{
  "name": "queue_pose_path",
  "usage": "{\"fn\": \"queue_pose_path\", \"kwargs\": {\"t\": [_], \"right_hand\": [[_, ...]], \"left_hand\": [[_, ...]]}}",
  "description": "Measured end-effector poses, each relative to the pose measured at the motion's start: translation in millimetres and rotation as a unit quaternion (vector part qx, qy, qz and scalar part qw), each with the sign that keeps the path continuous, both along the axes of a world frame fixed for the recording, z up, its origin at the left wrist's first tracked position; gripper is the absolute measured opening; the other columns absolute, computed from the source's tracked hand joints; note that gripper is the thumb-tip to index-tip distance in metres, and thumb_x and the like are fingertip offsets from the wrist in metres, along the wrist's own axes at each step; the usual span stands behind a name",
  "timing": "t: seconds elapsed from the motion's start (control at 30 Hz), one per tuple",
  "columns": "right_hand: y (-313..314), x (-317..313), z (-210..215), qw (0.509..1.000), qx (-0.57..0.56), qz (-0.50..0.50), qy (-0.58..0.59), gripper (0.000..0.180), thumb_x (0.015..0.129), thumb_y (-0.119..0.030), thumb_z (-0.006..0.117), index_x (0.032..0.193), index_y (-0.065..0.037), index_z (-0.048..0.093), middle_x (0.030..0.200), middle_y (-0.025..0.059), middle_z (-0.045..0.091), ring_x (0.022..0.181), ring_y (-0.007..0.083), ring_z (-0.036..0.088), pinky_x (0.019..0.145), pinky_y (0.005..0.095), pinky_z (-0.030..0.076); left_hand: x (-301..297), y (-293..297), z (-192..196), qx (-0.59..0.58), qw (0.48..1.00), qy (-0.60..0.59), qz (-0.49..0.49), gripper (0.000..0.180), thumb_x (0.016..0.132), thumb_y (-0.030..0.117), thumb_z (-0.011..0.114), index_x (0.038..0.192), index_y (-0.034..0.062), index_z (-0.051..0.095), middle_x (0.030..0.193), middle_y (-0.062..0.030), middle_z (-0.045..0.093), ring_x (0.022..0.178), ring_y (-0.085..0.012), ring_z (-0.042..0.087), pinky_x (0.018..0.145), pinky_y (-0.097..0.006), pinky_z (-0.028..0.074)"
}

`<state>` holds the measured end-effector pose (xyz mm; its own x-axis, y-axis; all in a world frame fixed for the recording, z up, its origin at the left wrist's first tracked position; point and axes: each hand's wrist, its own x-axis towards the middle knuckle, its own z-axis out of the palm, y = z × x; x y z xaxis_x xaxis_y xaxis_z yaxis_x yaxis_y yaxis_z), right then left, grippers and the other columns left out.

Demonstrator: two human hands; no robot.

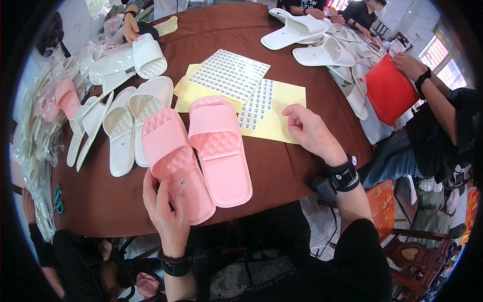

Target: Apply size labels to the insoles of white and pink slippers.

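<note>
Two pink slippers (224, 168) lie side by side near the table's front edge, toes pointing away from me. My left hand (168, 209) grips the left pink slipper (168, 143) by its outer side, the thumb on the insole beside a small round size sticker (183, 182). Over the right edge of a yellow sticker sheet (287, 95), my right hand (314, 131) is curled with its fingers drawn together; whatever is between the fingertips is too small to make out. Rows of number stickers remain on that sheet's left part. A fuller white sticker sheet (229, 75) overlaps it.
White slippers (121, 133) stand left of the pink pair, beside plastic-wrapped ones (37, 131). Teal scissors (59, 199) lie at the left edge. More white slippers (327, 53) are piled at the far right, near a co-worker's red bag-like item (390, 88). Another person's hand (131, 27) is far left.
</note>
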<state>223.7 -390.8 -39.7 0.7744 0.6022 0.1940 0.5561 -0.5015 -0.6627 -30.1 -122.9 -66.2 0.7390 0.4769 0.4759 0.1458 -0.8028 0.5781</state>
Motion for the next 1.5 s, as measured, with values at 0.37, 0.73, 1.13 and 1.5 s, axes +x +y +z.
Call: {"fn": "queue_pose_path", "kwargs": {"t": [0.37,0.73,1.13,1.5], "right_hand": [[22,-40,37,0.977,0.140,0.088,0.136,0.022,0.086,0.006,0.062,0.104,-0.004,0.058,0.090,-0.0021,0.057,0.084,0.0053,0.054,0.075,0.0216,0.045],[90,-90,14,0.979,0.101,0.170,0.056,0.016,0.086,0.004,0.062,0.099,-0.003,0.056,0.090,0.0066,0.057,0.080,0.0156,0.057,0.073,0.0288,0.048],[93,-95,5,0.985,0.072,0.156,0.013,0.018,0.085,0.001,0.061,0.098,0.000,0.049,0.093,0.0192,0.056,0.087,0.0368,0.058,0.075,0.0445,0.049],[95,-88,12,0.983,0.056,0.168,0.047,0.019,0.085,-0.001,0.061,0.101,-0.001,0.051,0.093,0.0185,0.058,0.086,0.0358,0.061,0.076,0.0432,0.051]], "left_hand": [[2,0,-2,0.008,1.000,-0.011,0.007,0.033,0.084,0.006,0.066,0.117,-0.0019,0.064,0.143,-0.0261,0.047,0.123,-0.0417,0.050,0.103,-0.047,0.041],[1,1,0,0.017,1.000,-0.009,0.000,0.037,0.082,0.005,0.069,0.118,-0.0012,0.063,0.144,-0.0257,0.045,0.124,-0.0416,0.050,0.103,-0.047,0.040],[0,0,1,0.028,1.000,-0.007,-0.004,0.037,0.082,0.005,0.070,0.117,-0.0016,0.062,0.145,-0.0259,0.044,0.124,-0.0425,0.049,0.102,-0.048,0.041],[0,1,-1,0.032,0.999,-0.008,-0.003,0.038,0.083,0.007,0.070,0.119,-0.0018,0.063,0.144,-0.0262,0.045,0.124,-0.0427,0.050,0.101,-0.047,0.041]]}}
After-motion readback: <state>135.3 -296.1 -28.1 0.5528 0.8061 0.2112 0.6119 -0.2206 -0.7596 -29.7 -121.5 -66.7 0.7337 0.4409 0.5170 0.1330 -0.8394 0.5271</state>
